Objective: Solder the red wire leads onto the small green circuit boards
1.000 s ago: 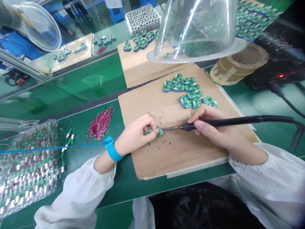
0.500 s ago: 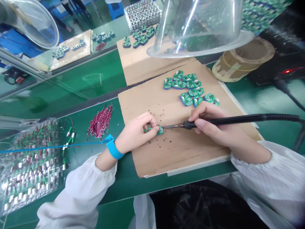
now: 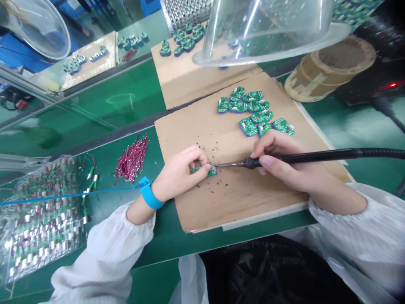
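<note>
My left hand [image 3: 180, 173] pinches a small green circuit board [image 3: 211, 170] between its fingertips, with thin wires trailing from the board. My right hand [image 3: 280, 159] holds a black soldering iron [image 3: 300, 158] like a pen. Its metal tip [image 3: 226, 165] points at the board, very close to it, though I cannot tell whether they touch. Both hands rest over a brown cardboard sheet [image 3: 253, 198] flecked with dark specks. A group of green circuit boards [image 3: 249, 112] lies on the sheet just beyond my right fingers.
A bundle of red wires [image 3: 131, 159] and a clear bag of wired boards [image 3: 44, 219] lie on the green bench left of the cardboard. A blue wrist strap [image 3: 150, 196] circles my left wrist. Ahead stand a clear plastic shield [image 3: 265, 29] and a tape roll [image 3: 329, 69].
The view has tilted slightly, so the scene sits higher in the frame. The iron's tip stays at the board, and my left hand keeps its hold.
</note>
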`<state>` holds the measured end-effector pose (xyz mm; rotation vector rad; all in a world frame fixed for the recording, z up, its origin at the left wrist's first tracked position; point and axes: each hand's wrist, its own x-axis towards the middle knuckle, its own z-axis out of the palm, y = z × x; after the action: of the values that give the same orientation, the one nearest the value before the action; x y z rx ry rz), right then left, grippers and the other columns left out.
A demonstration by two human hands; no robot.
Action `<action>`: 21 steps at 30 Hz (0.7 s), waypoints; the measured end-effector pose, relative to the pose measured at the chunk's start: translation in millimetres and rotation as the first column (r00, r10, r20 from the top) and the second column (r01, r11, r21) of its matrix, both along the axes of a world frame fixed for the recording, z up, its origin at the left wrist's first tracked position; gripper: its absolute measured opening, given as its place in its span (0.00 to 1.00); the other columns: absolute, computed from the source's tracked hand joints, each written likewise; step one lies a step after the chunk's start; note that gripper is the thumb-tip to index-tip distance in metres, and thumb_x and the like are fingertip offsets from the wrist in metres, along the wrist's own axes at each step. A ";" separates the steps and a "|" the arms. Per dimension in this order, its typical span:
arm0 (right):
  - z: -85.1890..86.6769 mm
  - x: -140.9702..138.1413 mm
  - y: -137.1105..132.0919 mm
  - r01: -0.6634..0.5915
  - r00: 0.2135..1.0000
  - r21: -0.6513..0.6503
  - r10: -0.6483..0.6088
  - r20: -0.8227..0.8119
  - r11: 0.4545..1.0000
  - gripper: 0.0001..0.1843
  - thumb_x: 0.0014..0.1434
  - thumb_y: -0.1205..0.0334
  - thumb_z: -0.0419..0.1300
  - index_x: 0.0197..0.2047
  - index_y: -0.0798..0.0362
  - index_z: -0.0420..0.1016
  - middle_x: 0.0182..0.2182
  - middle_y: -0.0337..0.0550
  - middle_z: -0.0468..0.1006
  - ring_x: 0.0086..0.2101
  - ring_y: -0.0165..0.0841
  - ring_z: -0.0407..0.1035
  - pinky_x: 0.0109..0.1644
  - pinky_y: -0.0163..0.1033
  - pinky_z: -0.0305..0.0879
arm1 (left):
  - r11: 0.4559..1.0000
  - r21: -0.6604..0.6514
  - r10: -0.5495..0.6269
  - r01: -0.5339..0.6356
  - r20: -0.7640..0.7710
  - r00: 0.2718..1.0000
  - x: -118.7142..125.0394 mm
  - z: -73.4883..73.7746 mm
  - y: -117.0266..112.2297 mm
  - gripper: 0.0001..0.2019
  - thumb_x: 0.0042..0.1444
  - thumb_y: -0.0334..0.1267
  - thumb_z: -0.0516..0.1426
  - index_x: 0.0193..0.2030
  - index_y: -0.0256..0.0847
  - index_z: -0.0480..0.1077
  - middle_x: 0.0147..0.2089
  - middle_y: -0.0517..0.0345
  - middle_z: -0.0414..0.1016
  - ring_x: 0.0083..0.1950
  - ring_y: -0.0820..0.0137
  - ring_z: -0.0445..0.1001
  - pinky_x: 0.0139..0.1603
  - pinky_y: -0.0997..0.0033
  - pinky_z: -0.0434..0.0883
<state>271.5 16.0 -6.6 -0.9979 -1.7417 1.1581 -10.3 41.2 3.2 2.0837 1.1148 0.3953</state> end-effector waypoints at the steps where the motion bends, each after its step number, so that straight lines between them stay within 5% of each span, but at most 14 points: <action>1: -0.2 -0.1 0.1 -0.001 1.000 0.000 0.001 -0.001 1.000 0.06 0.68 0.56 0.59 0.41 0.49 0.71 0.29 0.38 0.71 0.25 0.30 0.66 0.26 0.37 0.61 | 1.000 0.001 -0.001 0.001 -0.001 1.000 0.2 0.2 -0.1 0.02 0.63 0.33 0.58 0.38 0.40 0.70 0.41 0.58 0.73 0.34 0.74 0.66 0.37 0.71 0.65; 21: -0.7 -1.1 2.4 -0.029 0.999 -0.017 0.029 -0.013 0.999 0.06 0.68 0.56 0.61 0.41 0.49 0.70 0.29 0.38 0.70 0.25 0.29 0.66 0.26 0.37 0.61 | 1.000 0.015 0.007 -0.007 -0.005 1.000 0.3 1.0 -0.7 0.03 0.63 0.32 0.58 0.37 0.40 0.69 0.39 0.59 0.73 0.33 0.74 0.65 0.37 0.70 0.65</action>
<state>270.4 18.4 -7.3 -0.9765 -1.7442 1.1974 -10.0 40.5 4.2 2.0955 1.1256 0.4038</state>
